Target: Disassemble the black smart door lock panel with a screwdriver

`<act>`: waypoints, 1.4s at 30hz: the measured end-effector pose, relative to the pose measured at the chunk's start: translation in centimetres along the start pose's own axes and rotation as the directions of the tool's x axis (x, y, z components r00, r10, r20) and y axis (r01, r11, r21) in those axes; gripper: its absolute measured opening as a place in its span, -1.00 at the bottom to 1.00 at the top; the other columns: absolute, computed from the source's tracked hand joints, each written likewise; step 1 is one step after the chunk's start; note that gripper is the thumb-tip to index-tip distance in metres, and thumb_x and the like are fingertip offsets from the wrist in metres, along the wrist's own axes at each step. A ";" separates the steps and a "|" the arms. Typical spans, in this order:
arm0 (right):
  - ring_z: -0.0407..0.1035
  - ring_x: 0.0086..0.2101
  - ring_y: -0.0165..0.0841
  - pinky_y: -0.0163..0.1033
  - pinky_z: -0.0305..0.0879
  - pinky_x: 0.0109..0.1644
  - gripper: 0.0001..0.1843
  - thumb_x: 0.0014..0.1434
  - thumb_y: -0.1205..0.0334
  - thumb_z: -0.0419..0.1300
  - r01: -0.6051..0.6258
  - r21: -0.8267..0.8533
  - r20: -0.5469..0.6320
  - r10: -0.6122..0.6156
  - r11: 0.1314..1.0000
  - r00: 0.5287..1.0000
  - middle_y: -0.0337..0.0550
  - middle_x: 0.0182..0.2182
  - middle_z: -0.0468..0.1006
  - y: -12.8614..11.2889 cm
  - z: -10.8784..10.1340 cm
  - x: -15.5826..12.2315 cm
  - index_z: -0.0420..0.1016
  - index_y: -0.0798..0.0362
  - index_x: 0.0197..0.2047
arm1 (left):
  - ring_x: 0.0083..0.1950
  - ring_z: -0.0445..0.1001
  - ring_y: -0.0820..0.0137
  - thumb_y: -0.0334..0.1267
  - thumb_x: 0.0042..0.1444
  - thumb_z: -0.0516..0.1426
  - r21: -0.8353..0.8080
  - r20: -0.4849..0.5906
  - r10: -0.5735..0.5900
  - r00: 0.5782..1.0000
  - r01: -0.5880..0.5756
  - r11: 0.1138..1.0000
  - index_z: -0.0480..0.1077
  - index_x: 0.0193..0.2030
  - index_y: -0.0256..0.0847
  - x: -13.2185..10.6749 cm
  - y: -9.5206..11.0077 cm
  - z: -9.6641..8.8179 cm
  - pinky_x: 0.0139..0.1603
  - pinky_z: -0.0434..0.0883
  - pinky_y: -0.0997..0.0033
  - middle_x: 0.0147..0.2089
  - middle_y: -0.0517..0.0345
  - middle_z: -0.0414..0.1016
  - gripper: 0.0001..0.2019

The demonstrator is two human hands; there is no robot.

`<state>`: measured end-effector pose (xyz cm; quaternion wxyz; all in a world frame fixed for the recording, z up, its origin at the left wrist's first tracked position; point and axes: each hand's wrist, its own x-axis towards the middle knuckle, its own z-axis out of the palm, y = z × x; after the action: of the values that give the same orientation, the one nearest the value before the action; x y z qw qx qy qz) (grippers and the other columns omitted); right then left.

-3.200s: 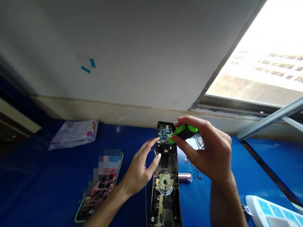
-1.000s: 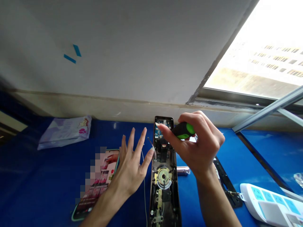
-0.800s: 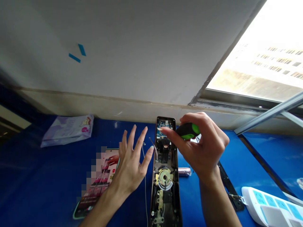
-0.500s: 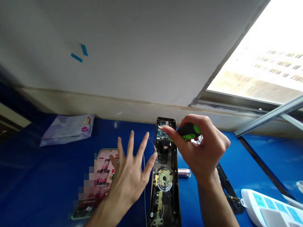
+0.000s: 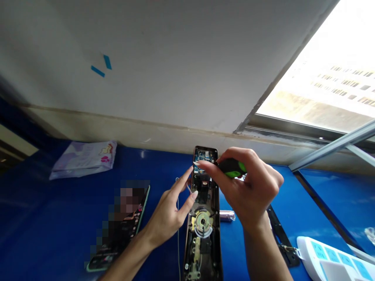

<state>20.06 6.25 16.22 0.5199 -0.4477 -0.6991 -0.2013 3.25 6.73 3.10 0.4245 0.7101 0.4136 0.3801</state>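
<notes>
An opened door-lock body lies lengthwise on the blue table, with a blue circuit board at its far end and a brass disc in the middle. My right hand is closed around a black and green screwdriver, held over the circuit board end. My left hand rests at the lock's left edge, index finger and thumb stretched toward it, the other fingers curled. A thin wire runs along the lock's left side.
A phone lies left of my left hand. A pale packet sits at the far left by the wall. A white power strip is at the lower right, a black metal strip beside my right arm, and a small cylinder right of the lock.
My left hand, spread wide over the phone a second ago, has curled its fingers and moved right to the lock's edge. The right hand has kept the screwdriver near the circuit board.
</notes>
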 end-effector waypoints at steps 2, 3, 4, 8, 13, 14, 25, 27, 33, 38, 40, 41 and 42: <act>0.29 -0.59 -0.53 -0.36 0.26 -0.50 -0.74 0.25 0.13 0.47 -0.035 0.027 0.008 0.035 0.999 0.999 -0.40 -0.53 0.52 0.0 0.0 0.1 0.47 -0.01 -0.30 | 0.41 0.48 0.08 -0.02 0.43 0.14 -0.075 -0.002 -0.010 1.000 0.010 0.997 0.04 0.62 0.04 0.0 0.2 0.0 0.45 0.43 0.02 0.42 -0.02 0.49 -0.31; 0.33 -0.58 -0.52 -0.36 0.29 -0.49 -0.80 0.28 0.19 0.44 -0.058 0.059 0.035 0.056 0.997 0.998 -0.38 -0.49 0.55 0.0 -0.1 0.2 0.49 -0.02 -0.27 | 0.41 0.49 0.07 -0.03 0.42 0.16 -0.095 -0.005 -0.012 1.000 0.011 0.995 0.03 0.62 0.05 0.0 0.3 -0.1 0.44 0.44 0.02 0.41 -0.02 0.50 -0.30; 0.39 -0.55 -0.51 -0.37 0.33 -0.46 -0.87 0.30 0.24 0.40 -0.079 0.094 0.077 0.072 0.992 0.994 -0.36 -0.45 0.59 0.2 -0.3 0.2 0.51 -0.03 -0.22 | 0.41 0.48 0.07 -0.05 0.41 0.17 -0.104 -0.010 -0.010 1.000 0.008 0.995 0.03 0.62 0.05 0.1 0.3 -0.1 0.43 0.45 0.02 0.41 -0.02 0.50 -0.29; 0.51 -0.42 -0.49 -0.35 0.44 -0.32 -0.81 0.35 0.39 0.24 -0.121 0.187 0.262 0.069 0.975 0.963 -0.26 -0.25 0.68 1.0 -1.5 0.5 0.54 0.00 0.01 | 0.41 0.49 0.08 -0.09 0.40 0.19 -0.093 -0.043 0.010 0.999 -0.014 0.996 0.05 0.61 0.04 0.2 0.4 -0.1 0.44 0.43 0.01 0.37 -0.03 0.54 -0.29; 0.52 -0.34 -0.46 -0.33 0.44 -0.29 -0.70 0.31 0.43 0.22 -0.121 0.196 0.311 0.055 0.973 0.949 -0.18 -0.14 0.68 1.2 -2.0 0.6 0.54 0.07 0.10 | 0.36 0.54 0.08 -0.08 0.38 0.20 -0.065 -0.078 -0.002 0.997 -0.003 0.998 0.06 0.60 0.06 0.1 0.3 0.0 0.42 0.45 -0.02 0.30 -0.03 0.60 -0.28; 0.51 -0.38 -0.47 -0.34 0.42 -0.33 -0.77 0.31 0.39 0.27 -0.113 0.176 0.279 0.061 0.978 0.958 -0.19 -0.19 0.69 1.1 -1.8 0.6 0.56 0.08 0.03 | 0.34 0.56 0.08 -0.07 0.38 0.21 -0.061 -0.082 -0.005 0.997 0.000 0.998 0.05 0.60 0.06 0.1 0.3 0.0 0.41 0.46 -0.02 0.29 -0.03 0.61 -0.28; 0.57 -0.30 -0.44 -0.31 0.51 -0.24 -0.67 0.36 0.44 0.23 -0.100 0.236 0.296 0.026 0.967 0.955 -0.21 -0.16 0.70 1.3 -2.3 0.7 0.55 0.01 0.14 | 0.32 0.57 0.09 -0.10 0.33 0.25 -0.140 -0.108 -0.025 0.994 0.010 0.990 0.14 0.55 0.01 0.1 0.4 0.1 0.39 0.47 -0.05 0.17 -0.02 0.67 -0.30; 0.57 -0.20 -0.42 -0.28 0.53 -0.16 -0.53 0.32 0.49 0.17 -0.105 0.272 0.355 0.002 0.956 0.935 -0.16 -0.06 0.67 1.3 -2.6 0.8 0.47 0.03 0.25 | 0.31 0.57 0.11 -0.11 0.31 0.27 -0.172 -0.115 -0.035 0.993 0.014 0.985 0.17 0.53 -0.02 0.2 0.5 0.1 0.39 0.47 -0.04 0.15 -0.01 0.68 -0.30; 0.50 -0.37 -0.48 -0.33 0.47 -0.27 -0.83 0.32 0.36 0.28 -0.155 0.233 0.282 0.085 0.960 0.956 -0.24 -0.26 0.65 1.0 -1.9 0.8 0.57 0.07 -0.02 | 0.32 0.56 0.14 -0.11 0.29 0.28 -0.223 -0.118 -0.086 0.989 0.058 0.973 0.18 0.51 -0.04 0.1 0.4 0.3 0.40 0.46 0.00 0.17 -0.01 0.65 -0.30; 0.43 -0.46 -0.52 -0.35 0.43 -0.35 -0.94 0.36 0.28 0.34 -0.132 0.195 0.238 0.084 0.972 0.968 -0.30 -0.33 0.67 1.0 -1.7 0.7 0.62 0.03 -0.10 | 0.32 0.55 0.14 -0.08 0.28 0.29 -0.241 -0.114 -0.092 0.989 0.063 0.969 0.18 0.50 -0.05 0.0 0.3 0.4 0.41 0.43 0.01 0.12 0.01 0.67 -0.29; 0.51 -0.38 -0.49 -0.33 0.48 -0.29 -0.76 0.38 0.39 0.24 -0.136 0.227 0.289 0.067 0.964 0.955 -0.24 -0.21 0.69 1.0 -2.1 0.8 0.59 0.02 0.08 | 0.32 0.55 0.15 -0.08 0.27 0.29 -0.257 -0.107 -0.099 0.989 0.069 0.964 0.17 0.51 -0.06 0.1 0.4 0.4 0.43 0.42 0.01 0.11 0.00 0.68 -0.28; 0.54 -0.33 -0.46 -0.31 0.51 -0.25 -0.65 0.36 0.43 0.19 -0.136 0.245 0.318 0.053 0.960 0.947 -0.21 -0.17 0.69 1.0 -2.4 0.8 0.54 0.03 0.17 | 0.32 0.55 0.15 -0.08 0.27 0.30 -0.264 -0.105 -0.104 0.989 0.073 0.962 0.16 0.51 -0.08 0.1 0.4 0.4 0.43 0.41 0.01 0.11 -0.01 0.68 -0.27; 0.56 -0.27 -0.43 -0.29 0.53 -0.20 -0.57 0.33 0.47 0.16 -0.138 0.261 0.347 0.041 0.956 0.937 -0.19 -0.14 0.68 1.0 -2.6 0.9 0.50 0.03 0.22 | 0.32 0.55 0.14 -0.08 0.27 0.30 -0.269 -0.106 -0.109 0.988 0.077 0.960 0.16 0.52 -0.09 0.2 0.5 0.4 0.44 0.41 0.01 0.10 -0.01 0.69 -0.26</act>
<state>22.27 5.23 17.83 0.4593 -0.4289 -0.7779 0.0037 3.79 6.61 3.45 0.5073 0.6028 0.4170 0.4532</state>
